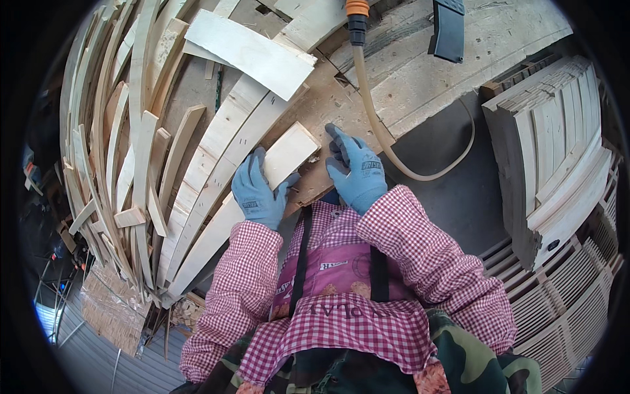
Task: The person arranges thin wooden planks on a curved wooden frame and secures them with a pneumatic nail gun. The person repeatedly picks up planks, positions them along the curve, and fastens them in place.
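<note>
Gripped pale rectangular wooden block [291, 155] in blue-gloved left hand [260, 192] | Spread blue-gloved right hand [359, 171] loosely just beside block's end | Positioned block over brown wooden worktop [336, 108], beside long pale planks [220, 156].

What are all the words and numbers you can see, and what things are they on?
I won't copy writing out, but here's where it is:
Right glove: dark printed label on the back.
Left glove: small print, too tiny to read.
Purple apron front: pale printed letters, partly covered.
Checked cloth flap: big dark letters.
Long pale boards: small dark marks, too small to read surely.
</note>
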{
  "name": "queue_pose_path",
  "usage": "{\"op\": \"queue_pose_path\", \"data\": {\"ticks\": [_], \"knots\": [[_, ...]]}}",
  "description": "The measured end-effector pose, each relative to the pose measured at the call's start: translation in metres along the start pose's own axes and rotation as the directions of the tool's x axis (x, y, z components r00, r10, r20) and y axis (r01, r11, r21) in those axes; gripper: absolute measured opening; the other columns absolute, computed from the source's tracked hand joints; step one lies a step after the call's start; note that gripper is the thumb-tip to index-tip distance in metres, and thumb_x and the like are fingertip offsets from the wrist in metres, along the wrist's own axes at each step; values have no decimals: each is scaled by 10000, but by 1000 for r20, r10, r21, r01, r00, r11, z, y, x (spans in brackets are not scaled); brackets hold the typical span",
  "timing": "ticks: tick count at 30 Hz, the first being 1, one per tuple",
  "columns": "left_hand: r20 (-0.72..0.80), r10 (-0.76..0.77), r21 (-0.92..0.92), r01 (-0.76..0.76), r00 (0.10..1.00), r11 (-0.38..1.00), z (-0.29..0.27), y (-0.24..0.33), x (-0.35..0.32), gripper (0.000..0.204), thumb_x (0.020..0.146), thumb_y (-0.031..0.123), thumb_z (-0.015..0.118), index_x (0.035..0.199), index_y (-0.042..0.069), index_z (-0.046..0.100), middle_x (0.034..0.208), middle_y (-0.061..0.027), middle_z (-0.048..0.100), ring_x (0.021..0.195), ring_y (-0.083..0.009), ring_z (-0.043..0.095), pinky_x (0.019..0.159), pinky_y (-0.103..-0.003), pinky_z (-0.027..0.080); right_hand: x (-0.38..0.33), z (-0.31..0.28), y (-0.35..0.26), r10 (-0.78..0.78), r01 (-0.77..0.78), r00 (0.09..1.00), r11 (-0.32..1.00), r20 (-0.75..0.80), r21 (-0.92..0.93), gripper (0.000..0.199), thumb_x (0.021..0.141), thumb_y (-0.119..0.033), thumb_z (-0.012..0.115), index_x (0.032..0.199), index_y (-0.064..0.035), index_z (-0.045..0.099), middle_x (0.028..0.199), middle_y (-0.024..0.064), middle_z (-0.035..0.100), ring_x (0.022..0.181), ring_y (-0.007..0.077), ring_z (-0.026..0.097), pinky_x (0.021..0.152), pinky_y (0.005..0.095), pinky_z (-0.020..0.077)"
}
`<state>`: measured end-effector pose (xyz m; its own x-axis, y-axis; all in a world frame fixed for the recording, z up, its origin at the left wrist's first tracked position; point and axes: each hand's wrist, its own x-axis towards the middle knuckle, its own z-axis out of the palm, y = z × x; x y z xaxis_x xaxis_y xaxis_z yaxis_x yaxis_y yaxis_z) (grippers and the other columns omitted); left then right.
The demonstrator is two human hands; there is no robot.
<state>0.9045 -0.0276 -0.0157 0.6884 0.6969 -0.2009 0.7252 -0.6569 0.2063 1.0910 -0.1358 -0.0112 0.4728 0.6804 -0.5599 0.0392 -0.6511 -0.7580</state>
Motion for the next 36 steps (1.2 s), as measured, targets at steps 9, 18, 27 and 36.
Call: {"op": "queue_pose_path", "data": {"ticks": [9,18,27,36], "knots": [[-23,43,-94,-45,999,995,-11,0,-2,864,725,374,755,1388,51,305,1356,-148,411,1221,-323,399,1036,-443,277,0,-1,3,-29,31,999,999,33,-40,641,781,-84,638,1372,-207,419,1043,130,559,941,255,593,863,349,485],[-30,26,-74,-29,999,997,-10,0,0,864,721,382,757,1390,51,322,1347,-139,430,1203,-311,418,1030,-427,294,1,-2,7,-39,48,996,992,76,-116,600,802,-165,625,1361,-215,411,1076,127,532,955,294,577,840,397,477],[42,-63,-85,66,997,994,-15,2,5,804,690,368,781,1343,92,403,1290,-128,470,1179,-295,442,1021,-421,322,1,-4,0,-12,26,996,988,89,-155,567,803,-181,632,1337,-225,448,1082,121,530,986,294,565,855,399,472],[11,-107,-130,108,994,986,-13,2,6,790,660,370,795,1318,114,441,1249,-108,498,1150,-284,465,997,-411,348,2,-3,-4,5,18,994,977,111,-213,565,794,-204,649,1328,-249,471,1195,135,503,1086,299,533,917,404,454]]}}
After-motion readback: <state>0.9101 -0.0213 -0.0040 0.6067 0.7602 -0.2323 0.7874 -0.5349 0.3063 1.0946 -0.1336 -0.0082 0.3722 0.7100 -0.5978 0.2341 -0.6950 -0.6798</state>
